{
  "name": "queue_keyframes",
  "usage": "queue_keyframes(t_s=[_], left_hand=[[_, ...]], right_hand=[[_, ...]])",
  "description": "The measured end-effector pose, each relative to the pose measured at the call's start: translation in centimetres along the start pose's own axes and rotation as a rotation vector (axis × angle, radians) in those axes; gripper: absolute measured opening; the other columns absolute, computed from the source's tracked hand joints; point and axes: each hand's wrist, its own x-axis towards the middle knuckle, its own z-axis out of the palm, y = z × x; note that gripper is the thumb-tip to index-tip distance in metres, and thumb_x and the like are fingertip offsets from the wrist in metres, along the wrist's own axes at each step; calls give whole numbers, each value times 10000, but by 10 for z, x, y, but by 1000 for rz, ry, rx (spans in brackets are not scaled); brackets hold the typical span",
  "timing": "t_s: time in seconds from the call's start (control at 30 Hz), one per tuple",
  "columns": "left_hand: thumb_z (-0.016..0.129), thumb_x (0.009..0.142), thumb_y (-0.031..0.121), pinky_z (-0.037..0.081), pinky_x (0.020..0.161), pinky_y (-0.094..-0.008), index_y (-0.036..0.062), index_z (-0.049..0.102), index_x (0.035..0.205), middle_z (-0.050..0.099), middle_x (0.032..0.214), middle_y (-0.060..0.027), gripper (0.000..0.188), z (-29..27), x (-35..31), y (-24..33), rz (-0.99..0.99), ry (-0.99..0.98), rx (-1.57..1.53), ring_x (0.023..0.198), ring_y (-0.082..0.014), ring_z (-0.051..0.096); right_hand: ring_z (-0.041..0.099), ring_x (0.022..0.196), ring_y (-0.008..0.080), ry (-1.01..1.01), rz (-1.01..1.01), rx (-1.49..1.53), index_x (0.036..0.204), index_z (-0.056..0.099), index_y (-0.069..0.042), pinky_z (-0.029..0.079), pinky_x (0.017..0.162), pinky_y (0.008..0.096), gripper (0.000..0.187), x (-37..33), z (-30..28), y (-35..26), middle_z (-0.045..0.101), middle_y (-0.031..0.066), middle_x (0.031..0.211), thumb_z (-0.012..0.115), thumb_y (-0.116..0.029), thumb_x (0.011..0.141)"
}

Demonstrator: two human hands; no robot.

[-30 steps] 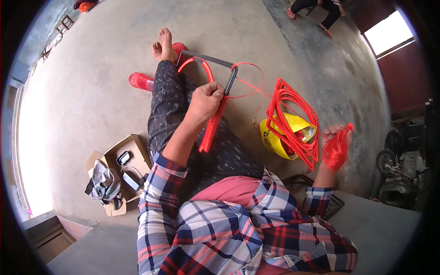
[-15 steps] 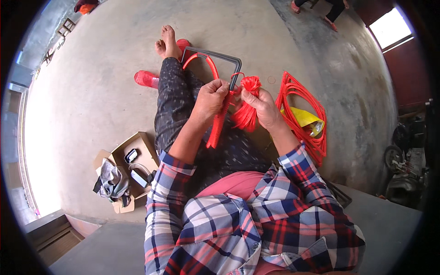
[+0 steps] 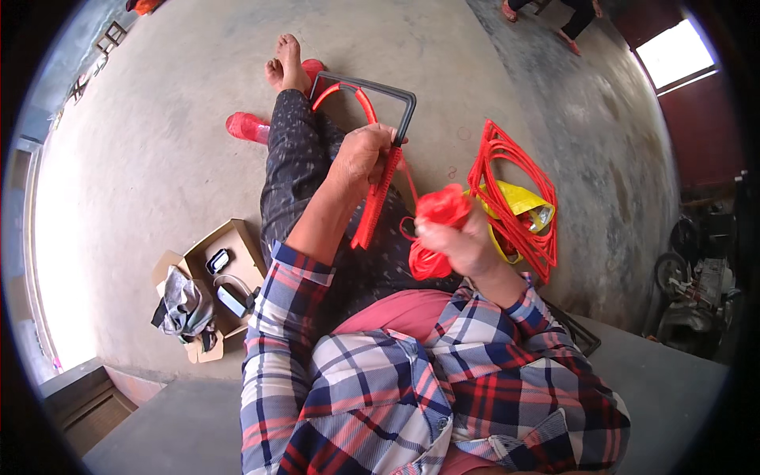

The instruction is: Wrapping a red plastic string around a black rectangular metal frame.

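— Two hands are what we meet first, just past our plaid shirt. Our right hand has its fingers clamped round a bundle of red cord, held above our lap. Our left hand has its fingers curled shut on the right bar of a dark metal frame, where a band of woven red cord runs down the bar toward our knee.

— Where do we have room to move?

— Most of it lies to our left: bare concrete floor spreads wide there, broken only by an open cardboard box near our left hip, with a grey cloth and small dark things in it. On our right it is tighter: a heap of red cord loops lies over a yellow helmet, just beside our right hand. Further out, the frame's far end rests by our bare foot, with a red sandal near our shin. At the far top edge another person's legs show, well apart from us.

— What differs from half a second ago?

— Then both hands met at the bar, with the bundle against the frame. Now our right hand has drawn back toward our body, and a strand stretches between bundle and frame. Our left hand keeps its hold.
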Motion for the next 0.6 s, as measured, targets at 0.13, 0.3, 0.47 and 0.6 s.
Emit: queue_keyframes(t_s=[0.13, 0.3, 0.47, 0.6], left_hand=[[568, 816, 94, 437, 549, -249, -2, 592, 1132, 628, 910, -106, 331, 12, -8, -29, 404, 276, 316, 646, -144, 558], [696, 827, 71, 457, 601, -230, 12, 561, 1149, 602, 868, -47, 353, 51, -57, 0, 734, 193, 639, 671, -80, 529], [551, 983, 224, 417, 565, -229, -1, 587, 919, 512, 652, 20, 236, 6, -7, 16, 456, 426, 219, 642, -50, 473], [511, 985, 308, 475, 615, -344, -21, 619, 967, 603, 645, -178, 347, -7, 32, -4, 481, 396, 589, 599, -265, 611]], right_hand=[[433, 647, 69, 42, 13, 140, 731, 480, -63, 350, 589, 253, 152, 2, -13, -23, 463, -16, 709, 596, -99, 822], [480, 667, 154, -241, -197, 186, 857, 489, -14, 381, 615, 281, 201, 4, -32, -58, 473, 47, 755, 573, -117, 706], [617, 801, 300, 111, -167, -1187, 978, 638, -34, 480, 707, 385, 278, 77, -65, -21, 621, 135, 921, 571, 40, 718], [612, 903, 370, 164, -273, -1249, 1015, 645, -22, 490, 775, 436, 325, 117, -47, 35, 627, 161, 1003, 573, 52, 707]])
